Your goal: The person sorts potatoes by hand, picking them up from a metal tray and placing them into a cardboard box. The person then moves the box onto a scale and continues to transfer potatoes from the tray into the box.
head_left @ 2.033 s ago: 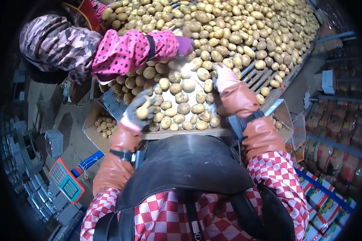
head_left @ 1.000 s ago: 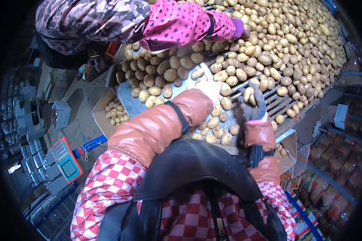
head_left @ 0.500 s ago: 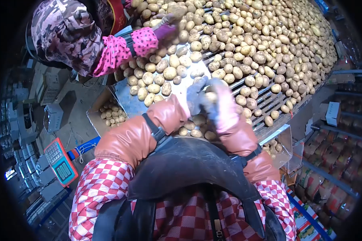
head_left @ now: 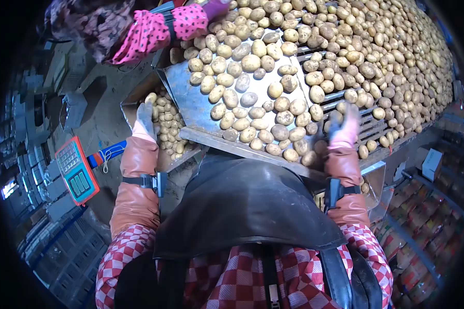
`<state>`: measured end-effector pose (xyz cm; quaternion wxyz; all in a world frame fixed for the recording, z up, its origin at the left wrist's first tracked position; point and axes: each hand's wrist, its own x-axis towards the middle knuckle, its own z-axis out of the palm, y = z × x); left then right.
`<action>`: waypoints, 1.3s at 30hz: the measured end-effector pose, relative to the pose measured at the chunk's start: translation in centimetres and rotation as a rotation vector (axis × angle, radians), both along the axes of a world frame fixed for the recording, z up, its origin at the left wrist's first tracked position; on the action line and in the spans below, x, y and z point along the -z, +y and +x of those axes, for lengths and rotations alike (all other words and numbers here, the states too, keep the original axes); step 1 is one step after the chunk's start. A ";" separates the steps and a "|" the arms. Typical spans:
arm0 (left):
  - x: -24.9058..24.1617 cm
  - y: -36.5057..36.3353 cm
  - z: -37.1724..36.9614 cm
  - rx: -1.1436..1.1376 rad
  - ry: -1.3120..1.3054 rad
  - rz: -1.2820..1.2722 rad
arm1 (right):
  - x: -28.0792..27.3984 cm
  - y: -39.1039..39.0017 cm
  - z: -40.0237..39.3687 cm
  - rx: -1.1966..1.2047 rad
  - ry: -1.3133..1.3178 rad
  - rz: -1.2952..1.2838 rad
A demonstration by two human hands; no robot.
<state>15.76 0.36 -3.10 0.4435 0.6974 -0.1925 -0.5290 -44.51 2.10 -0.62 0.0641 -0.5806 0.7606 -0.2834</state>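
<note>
"Where's your left grip (head_left: 145, 119)?"

"Over on my left, grey-gloved with a pink cuff, at the near-left side of the open brown box (head_left: 130, 109). The fingers point away from me, and a small yellow potato (head_left: 150, 98) is right by their tips. Whether I'm pinching it, I can't tell from this view."

"And the rest of the small ones?"

"A pile of small tan potatoes (head_left: 169, 121) fills the box, just beside that hand."

"Right grip (head_left: 345, 126)?"

"Blurred! It's by the right end of the loose potatoes, over the dark slatted bars (head_left: 371, 126), fingers pointing away. Spread or closed, holding or not, I can't make it out."

"What's lying between the two?"

"Loose yellow-brown potatoes (head_left: 251, 63) dotted across the shiny blue-grey metal surface (head_left: 188, 105), many of them gathered along its pale wooden front edge (head_left: 232, 146). Beyond and to the right, there's the big heap of potatoes (head_left: 376, 67)."

"Anybody else in there?"

"Yes, a co-worker's pink spotted sleeve (head_left: 188, 21) comes in from the far left, with a purple glove (head_left: 216, 7) at the potatoes, well apart from my hands. Down on my left sits an orange-and-teal keypad device (head_left: 77, 172)."
</note>
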 end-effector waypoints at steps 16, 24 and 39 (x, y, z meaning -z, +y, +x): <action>-7.5 -9.6 -31.9 1.150 -0.160 -0.102 | 0.7 0.4 -2.4 0.108 -0.705 -0.084; -6.3 -0.7 -27.7 1.779 -0.980 -0.684 | -2.0 13.7 -5.1 0.375 -1.116 -0.430; -8.4 0.6 -37.1 1.641 -1.054 -0.965 | -3.1 29.4 -4.3 0.632 -1.305 -0.698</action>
